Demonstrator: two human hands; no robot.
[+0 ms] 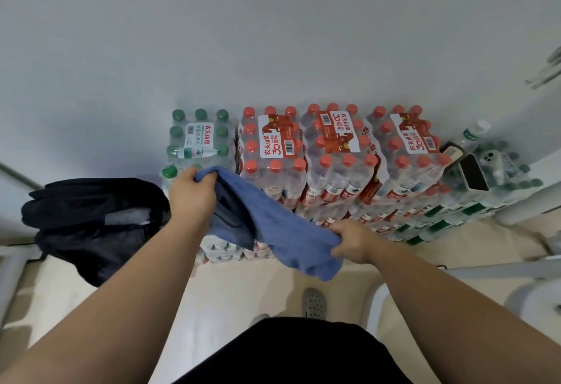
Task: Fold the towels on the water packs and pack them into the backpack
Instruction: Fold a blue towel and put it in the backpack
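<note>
We've got both hands, left (192, 192) & right (352, 242), gripping the blue towel (273, 223) above the water packs (331, 153); imo loose grip = fold slips.

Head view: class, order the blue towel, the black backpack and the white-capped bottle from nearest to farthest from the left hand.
1. Blue towel: gripped by the left hand itself.
2. Black backpack: close by, on its left.
3. White-capped bottle: far over on the right, near the wall.
</note>
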